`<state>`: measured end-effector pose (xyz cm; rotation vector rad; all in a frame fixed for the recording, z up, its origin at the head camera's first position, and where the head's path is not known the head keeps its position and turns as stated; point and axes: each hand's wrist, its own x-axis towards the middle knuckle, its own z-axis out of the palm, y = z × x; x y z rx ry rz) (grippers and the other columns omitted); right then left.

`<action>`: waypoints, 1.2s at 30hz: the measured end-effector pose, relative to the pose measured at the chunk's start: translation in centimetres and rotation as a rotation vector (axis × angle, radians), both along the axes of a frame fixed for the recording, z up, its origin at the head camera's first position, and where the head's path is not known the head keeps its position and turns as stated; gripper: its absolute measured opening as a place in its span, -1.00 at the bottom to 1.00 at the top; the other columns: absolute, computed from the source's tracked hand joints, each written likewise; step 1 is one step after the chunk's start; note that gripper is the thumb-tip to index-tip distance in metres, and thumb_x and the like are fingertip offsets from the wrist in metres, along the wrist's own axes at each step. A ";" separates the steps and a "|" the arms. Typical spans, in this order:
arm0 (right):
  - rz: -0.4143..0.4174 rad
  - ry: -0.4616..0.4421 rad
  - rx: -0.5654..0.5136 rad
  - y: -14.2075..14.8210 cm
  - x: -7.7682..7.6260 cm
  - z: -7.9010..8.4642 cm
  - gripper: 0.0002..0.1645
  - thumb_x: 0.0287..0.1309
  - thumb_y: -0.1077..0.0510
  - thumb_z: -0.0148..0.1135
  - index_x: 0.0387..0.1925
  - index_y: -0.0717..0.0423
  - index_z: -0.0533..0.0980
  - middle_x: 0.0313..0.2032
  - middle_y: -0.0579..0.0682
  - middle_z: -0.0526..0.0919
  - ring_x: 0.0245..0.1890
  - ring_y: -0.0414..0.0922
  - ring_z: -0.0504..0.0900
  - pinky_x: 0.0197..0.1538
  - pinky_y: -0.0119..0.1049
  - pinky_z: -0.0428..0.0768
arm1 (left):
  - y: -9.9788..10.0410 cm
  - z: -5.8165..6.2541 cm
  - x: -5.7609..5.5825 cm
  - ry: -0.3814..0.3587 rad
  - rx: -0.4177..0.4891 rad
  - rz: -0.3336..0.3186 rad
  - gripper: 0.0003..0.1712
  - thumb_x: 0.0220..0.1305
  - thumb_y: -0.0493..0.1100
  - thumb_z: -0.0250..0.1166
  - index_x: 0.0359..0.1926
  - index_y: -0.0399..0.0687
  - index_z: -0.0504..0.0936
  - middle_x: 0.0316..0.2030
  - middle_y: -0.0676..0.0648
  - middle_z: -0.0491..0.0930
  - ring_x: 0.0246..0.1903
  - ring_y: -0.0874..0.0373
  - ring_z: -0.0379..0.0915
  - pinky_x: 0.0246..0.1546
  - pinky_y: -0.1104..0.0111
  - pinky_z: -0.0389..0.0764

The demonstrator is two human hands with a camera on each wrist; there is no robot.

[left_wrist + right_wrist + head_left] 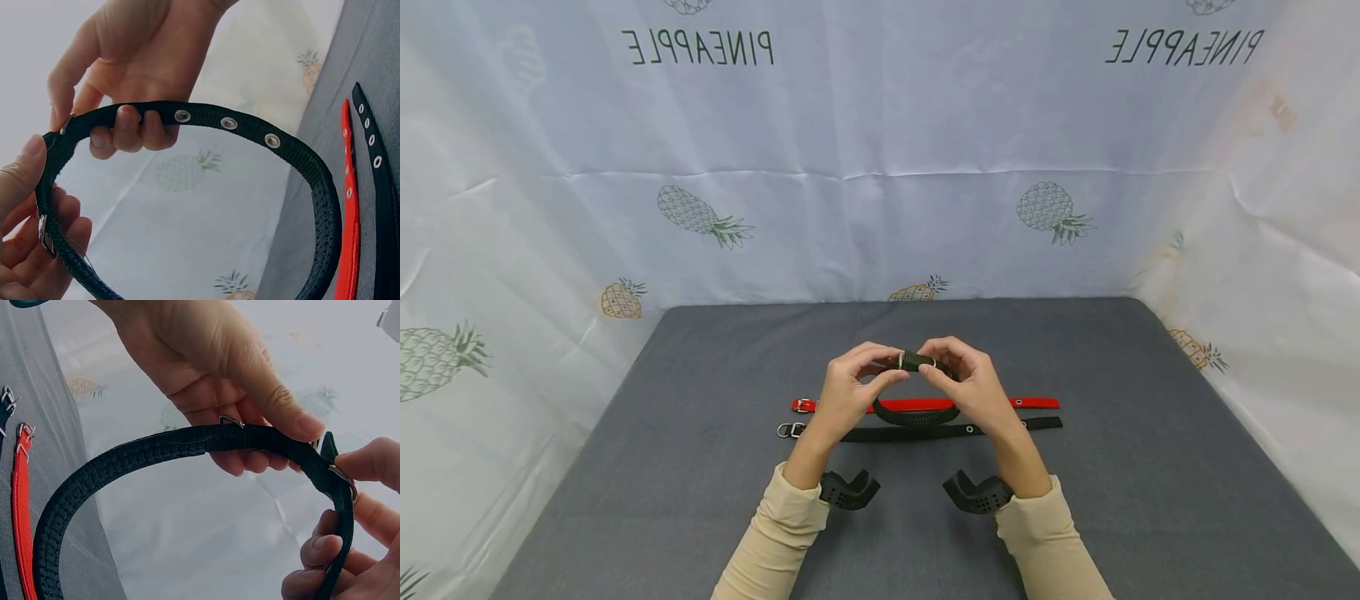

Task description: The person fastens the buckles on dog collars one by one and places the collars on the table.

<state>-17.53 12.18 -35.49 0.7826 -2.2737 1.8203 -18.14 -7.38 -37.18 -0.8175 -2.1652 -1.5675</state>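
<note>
Both hands hold a dark green collar (916, 361), bent into a loop that hangs below them. My left hand (140, 50) grips the end with metal eyelets, its fingers curled round the strap and its thumb and forefinger at the metal buckle (345, 481). My right hand (212, 369) pinches the strap beside the buckle, near a metal ring (232, 421). At the buckle, a short strap tip (329, 445) sticks up. Padded, textured lining (325, 219) shows inside the loop.
A red collar (1037, 402) and a black collar (1045, 423) lie stretched out side by side on the grey table (715, 500), beneath the hands. Black wrist mounts (850, 490) jut inward from both wrists. A pineapple-print curtain (865, 225) stands behind the table.
</note>
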 end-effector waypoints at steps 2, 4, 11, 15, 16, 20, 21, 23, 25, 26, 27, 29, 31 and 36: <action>-0.004 0.001 0.010 0.0 0.0 0.0 -0.80 0.23 0.34 0.17 -0.11 0.33 0.50 -0.35 -0.15 0.51 -0.51 -0.28 0.36 -0.39 -0.40 0.38 | 0.0 0.0 0.0 0.002 -0.005 0.004 -0.71 0.08 -0.32 0.40 -0.12 -0.27 0.68 -0.21 -0.21 0.67 -0.21 0.01 0.63 -0.16 0.42 0.68; -0.007 -0.001 0.017 0.0 0.0 0.0 -0.80 0.23 0.35 0.16 -0.11 0.33 0.50 -0.35 -0.14 0.52 -0.52 -0.29 0.36 -0.40 -0.40 0.38 | -0.1 0.0 0.0 0.008 -0.010 0.008 -0.71 0.08 -0.31 0.40 -0.12 -0.26 0.68 -0.21 -0.21 0.67 -0.22 0.01 0.63 -0.16 0.42 0.68; -0.013 -0.020 0.043 -0.1 0.0 0.0 -0.78 0.22 0.36 0.17 -0.09 0.33 0.50 -0.26 0.03 0.54 -0.50 -0.30 0.38 -0.41 -0.41 0.37 | -0.1 0.0 0.0 0.037 -0.015 0.013 -0.72 0.08 -0.31 0.41 -0.13 -0.25 0.69 -0.24 -0.20 0.68 -0.25 0.03 0.63 -0.19 0.42 0.69; -0.012 -0.030 0.054 -0.2 0.1 0.1 -0.78 0.22 0.36 0.17 -0.09 0.33 0.50 -0.20 0.16 0.56 -0.47 -0.32 0.40 -0.40 -0.42 0.38 | -0.1 0.1 0.0 0.040 -0.017 0.012 -0.72 0.07 -0.31 0.41 -0.13 -0.25 0.69 -0.24 -0.20 0.68 -0.25 0.03 0.64 -0.19 0.43 0.68; -0.011 -0.031 0.056 -0.2 0.1 0.1 -0.78 0.22 0.36 0.17 -0.09 0.33 0.50 -0.19 0.18 0.55 -0.46 -0.32 0.41 -0.40 -0.43 0.37 | -0.1 0.0 -0.1 0.040 -0.018 0.012 -0.72 0.07 -0.30 0.41 -0.14 -0.25 0.69 -0.24 -0.20 0.68 -0.25 0.03 0.64 -0.19 0.43 0.68; -0.008 -0.034 0.056 -0.2 0.1 0.2 -0.77 0.22 0.36 0.17 -0.09 0.34 0.51 -0.15 0.23 0.55 -0.42 -0.33 0.43 -0.40 -0.43 0.37 | -0.2 0.1 0.0 0.032 -0.019 0.012 -0.72 0.07 -0.29 0.41 -0.14 -0.24 0.70 -0.24 -0.19 0.68 -0.25 0.03 0.64 -0.19 0.42 0.69; -0.007 -0.034 0.055 -0.3 0.1 0.2 -0.77 0.22 0.36 0.17 -0.08 0.34 0.51 -0.15 0.23 0.54 -0.42 -0.33 0.43 -0.40 -0.44 0.37 | -0.2 0.1 0.0 0.032 -0.021 0.012 -0.72 0.07 -0.29 0.41 -0.14 -0.24 0.70 -0.24 -0.19 0.68 -0.25 0.03 0.64 -0.19 0.42 0.69; -0.007 -0.034 0.055 -0.3 0.1 0.2 -0.77 0.22 0.36 0.17 -0.08 0.34 0.51 -0.14 0.23 0.55 -0.42 -0.33 0.43 -0.40 -0.44 0.37 | -0.2 0.2 0.0 0.031 -0.023 0.013 -0.72 0.07 -0.29 0.41 -0.14 -0.24 0.70 -0.24 -0.19 0.68 -0.25 0.03 0.64 -0.19 0.42 0.68; -0.006 -0.031 0.056 -0.3 0.1 0.2 -0.77 0.22 0.36 0.17 -0.08 0.34 0.51 -0.14 0.23 0.55 -0.41 -0.33 0.44 -0.40 -0.44 0.37 | -0.2 0.2 0.0 0.034 -0.027 0.015 -0.72 0.07 -0.29 0.41 -0.14 -0.24 0.70 -0.24 -0.19 0.69 -0.25 0.03 0.64 -0.20 0.43 0.68; -0.006 -0.030 0.056 -0.3 0.1 0.1 -0.77 0.22 0.36 0.17 -0.08 0.34 0.51 -0.14 0.23 0.55 -0.40 -0.33 0.44 -0.39 -0.44 0.38 | -0.2 0.1 0.0 0.035 -0.029 0.015 -0.72 0.07 -0.29 0.41 -0.14 -0.25 0.70 -0.24 -0.19 0.69 -0.25 0.03 0.64 -0.20 0.43 0.68; -0.006 -0.029 0.055 -0.3 0.1 0.1 -0.77 0.22 0.37 0.17 -0.08 0.34 0.51 -0.14 0.23 0.55 -0.40 -0.34 0.44 -0.39 -0.44 0.38 | -0.2 0.1 0.0 0.036 -0.030 0.015 -0.72 0.07 -0.29 0.41 -0.14 -0.25 0.70 -0.25 -0.19 0.69 -0.25 0.03 0.64 -0.20 0.43 0.68; -0.006 -0.026 0.054 -0.3 0.1 0.1 -0.77 0.22 0.36 0.18 -0.08 0.34 0.51 -0.14 0.23 0.55 -0.39 -0.34 0.45 -0.38 -0.44 0.39 | -0.2 0.1 0.0 0.037 -0.032 0.015 -0.72 0.07 -0.29 0.41 -0.14 -0.24 0.70 -0.25 -0.19 0.69 -0.26 0.04 0.64 -0.20 0.43 0.68; -0.003 -0.025 0.056 -0.3 0.1 0.0 -0.77 0.22 0.36 0.18 -0.08 0.33 0.51 -0.15 0.22 0.55 -0.39 -0.33 0.45 -0.37 -0.44 0.40 | -0.1 0.1 0.0 0.035 -0.036 0.011 -0.73 0.07 -0.29 0.41 -0.14 -0.24 0.70 -0.24 -0.18 0.69 -0.27 0.05 0.64 -0.21 0.42 0.68; 0.005 -0.034 0.063 -0.4 0.0 0.0 -0.78 0.22 0.33 0.20 -0.08 0.30 0.52 -0.18 0.19 0.54 -0.44 -0.32 0.41 -0.38 -0.45 0.41 | -0.1 0.0 0.0 0.028 -0.050 -0.005 -0.73 0.09 -0.27 0.41 -0.14 -0.22 0.70 -0.23 -0.17 0.69 -0.29 0.10 0.64 -0.21 0.43 0.68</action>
